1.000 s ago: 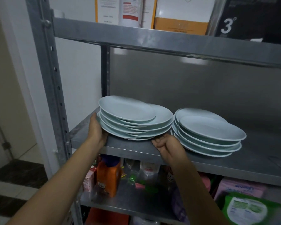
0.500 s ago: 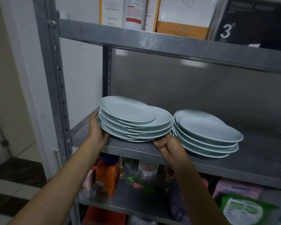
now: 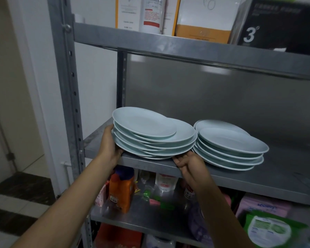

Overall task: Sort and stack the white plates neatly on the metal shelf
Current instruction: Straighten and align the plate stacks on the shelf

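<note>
Two piles of white plates stand on the middle metal shelf [image 3: 258, 178]. The left stack [image 3: 150, 135] holds several plates lying unevenly, the top one shifted to the left. My left hand [image 3: 108, 145] grips its left edge, fingers curled under the lowest plate. My right hand [image 3: 190, 163] holds the stack's front right underside, fingers curled under the rim at the shelf's front edge. The right stack [image 3: 229, 145] of several plates sits just beside it, also uneven, touched by neither hand.
The shelf's upright post [image 3: 68, 104] stands left of my left arm. Boxes [image 3: 202, 20] and a black box [image 3: 276, 25] fill the shelf above. An orange bottle [image 3: 121, 190] and packets sit on the shelf below. Bare shelf surface lies right of the right stack.
Both hands keep their hold on the left stack. The stack has barely moved; the view has shifted slightly.
</note>
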Demonstrator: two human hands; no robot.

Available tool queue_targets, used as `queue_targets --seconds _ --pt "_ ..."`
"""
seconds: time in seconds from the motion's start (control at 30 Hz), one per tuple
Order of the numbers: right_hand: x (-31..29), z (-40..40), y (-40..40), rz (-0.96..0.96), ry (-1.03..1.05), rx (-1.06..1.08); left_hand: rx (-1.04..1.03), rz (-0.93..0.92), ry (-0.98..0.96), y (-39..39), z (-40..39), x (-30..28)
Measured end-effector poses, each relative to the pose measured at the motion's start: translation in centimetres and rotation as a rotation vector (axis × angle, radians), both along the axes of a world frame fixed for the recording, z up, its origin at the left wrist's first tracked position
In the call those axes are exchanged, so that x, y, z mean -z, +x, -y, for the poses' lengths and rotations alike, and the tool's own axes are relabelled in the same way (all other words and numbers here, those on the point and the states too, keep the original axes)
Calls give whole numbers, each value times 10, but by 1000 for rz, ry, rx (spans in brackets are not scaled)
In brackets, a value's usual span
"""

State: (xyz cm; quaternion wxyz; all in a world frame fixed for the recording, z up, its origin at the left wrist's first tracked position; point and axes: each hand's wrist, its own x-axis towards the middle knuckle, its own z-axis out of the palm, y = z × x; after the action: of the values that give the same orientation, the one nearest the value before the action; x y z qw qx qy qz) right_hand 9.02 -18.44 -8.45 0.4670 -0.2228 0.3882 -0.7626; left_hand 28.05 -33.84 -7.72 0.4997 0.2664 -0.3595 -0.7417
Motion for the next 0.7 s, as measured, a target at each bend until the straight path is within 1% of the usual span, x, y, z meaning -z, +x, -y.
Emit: queue_targets --seconds 0.23,0.33,0.4,0.47,0.5,0.57,0.7 --pt "1 -1 -3 62 -31 -43 0 34 -4 2 1 -3" --pt "-2 -1 -5 57 -13 50 -20 45 -14 2 1 -6" --pt "-5 -4 -5 56 -47 118 -37 69 -17 2 0 -9" --pt "-5 -5 -6 65 -102 138 -67 84 -1 2 3 -13" --pt "-5 -6 -7 53 -111 153 -90 90 5 3 5 -15" --pt "-6 -5 -7 -34 -105 197 -121 98 -36 4 8 -19" --pt "-12 4 -4 -210 -24 254 -132 169 -124 1 12 -24"
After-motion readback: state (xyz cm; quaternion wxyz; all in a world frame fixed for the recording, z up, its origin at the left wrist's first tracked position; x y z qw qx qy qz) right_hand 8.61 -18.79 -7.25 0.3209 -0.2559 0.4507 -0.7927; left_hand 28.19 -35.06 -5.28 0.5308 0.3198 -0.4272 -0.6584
